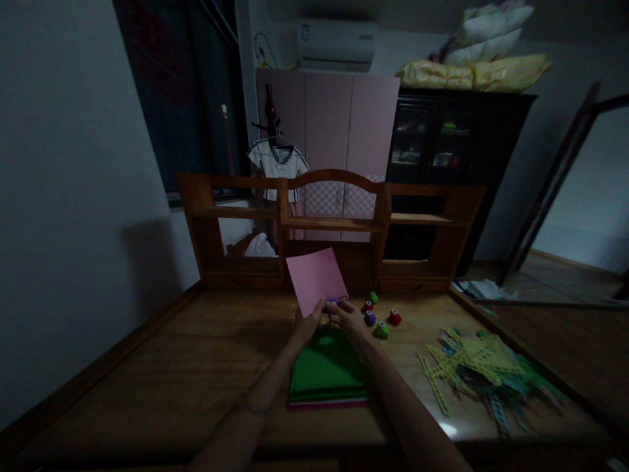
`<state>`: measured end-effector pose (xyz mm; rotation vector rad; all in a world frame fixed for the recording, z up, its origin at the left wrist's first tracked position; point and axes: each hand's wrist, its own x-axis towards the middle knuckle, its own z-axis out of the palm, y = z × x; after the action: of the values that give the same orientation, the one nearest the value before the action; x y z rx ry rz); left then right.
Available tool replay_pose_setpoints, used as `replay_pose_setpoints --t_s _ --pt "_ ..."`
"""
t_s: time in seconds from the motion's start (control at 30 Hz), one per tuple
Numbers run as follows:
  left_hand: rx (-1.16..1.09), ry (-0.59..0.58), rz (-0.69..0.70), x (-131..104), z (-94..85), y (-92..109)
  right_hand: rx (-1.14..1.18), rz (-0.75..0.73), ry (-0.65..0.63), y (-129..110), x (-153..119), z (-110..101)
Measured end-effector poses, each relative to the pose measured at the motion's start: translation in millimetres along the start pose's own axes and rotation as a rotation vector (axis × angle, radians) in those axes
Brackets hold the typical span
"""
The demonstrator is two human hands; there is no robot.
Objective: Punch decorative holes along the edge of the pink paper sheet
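A pink sheet of paper (317,278) is tilted up above the desk, its lower edge between my hands. My left hand (310,322) is closed on the sheet's lower left part. My right hand (348,316) is closed around a small purple craft punch (333,301) at the lower edge, mostly hidden by fingers. A few small cut-outs show along that edge near the right corner. Below my hands lies a stack of coloured paper (328,367), green on top. Just right of my right hand stand other small punches, among them a purple punch (369,318) and a green punch (382,330).
A red punch (394,317) stands farther right. A heap of perforated yellow, green and blue paper strips (479,360) covers the desk's right side. Tiny paper bits lie scattered around the punches. A wooden shelf unit (331,224) borders the desk's back; a wall (73,229) rises on the left.
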<state>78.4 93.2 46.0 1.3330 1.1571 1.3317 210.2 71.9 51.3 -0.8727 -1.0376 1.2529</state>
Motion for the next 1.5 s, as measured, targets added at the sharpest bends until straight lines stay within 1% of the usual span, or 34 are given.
replay_pose_setpoints --t_s 0.07,0.13,0.27,0.4,0.57,0.7,0.93,1.17,1.27,1.37,1.5 --pt "-0.043 0.017 0.068 1 2.0 -2 -0.008 -0.005 0.000 -2 0 0" --pt "-0.067 0.031 0.097 1 2.6 -2 -0.037 -0.002 0.010 -1 0 0" --pt "-0.035 0.022 0.053 -3 -0.1 2 -0.105 0.030 0.018 5 2 0" --pt "-0.008 0.009 0.084 -1 -1.7 2 -0.127 0.030 0.054 11 5 0" --pt "0.024 -0.008 0.099 2 -0.4 -3 -0.148 0.005 0.052 2 -2 3" --pt "0.007 0.009 0.096 2 0.7 -3 -0.174 -0.028 0.052 -5 -9 6" --pt "0.048 0.009 0.073 3 0.3 -4 -0.168 -0.038 0.055 0 -5 4" --pt "0.118 0.000 0.124 9 -1.2 -11 -0.192 -0.071 0.048 -4 -9 6" --pt "0.105 0.030 0.092 9 0.2 -9 -0.182 -0.068 0.068 -6 -10 7" --pt "0.080 0.063 0.049 7 2.5 -6 -0.180 -0.059 0.057 -7 -11 6" --pt "0.062 0.052 0.046 5 3.8 -3 -0.215 -0.063 0.075 -4 -8 4"
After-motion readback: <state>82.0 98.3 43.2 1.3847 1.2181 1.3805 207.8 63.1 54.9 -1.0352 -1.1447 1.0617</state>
